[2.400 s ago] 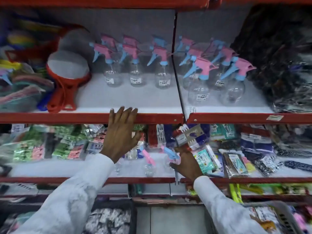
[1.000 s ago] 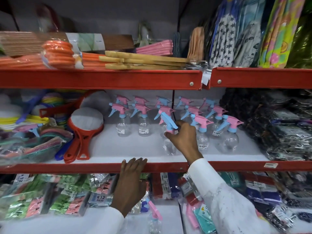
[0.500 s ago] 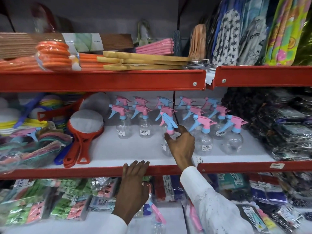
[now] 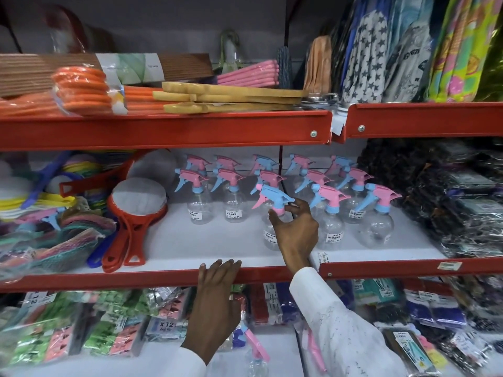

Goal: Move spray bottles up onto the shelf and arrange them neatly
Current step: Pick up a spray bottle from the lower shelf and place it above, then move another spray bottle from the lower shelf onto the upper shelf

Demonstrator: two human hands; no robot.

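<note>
Just fingers (image 4: 295,205) at bottle (image 4: 272,210) neck

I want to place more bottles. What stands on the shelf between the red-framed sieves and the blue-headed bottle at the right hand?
In the head view, bare white shelf between red-framed sieves and blue-headed bottle.

front spray bottle (image 4: 269,235) body half hidden behind right hand (image 4: 296,232), price labels too small to read
</note>
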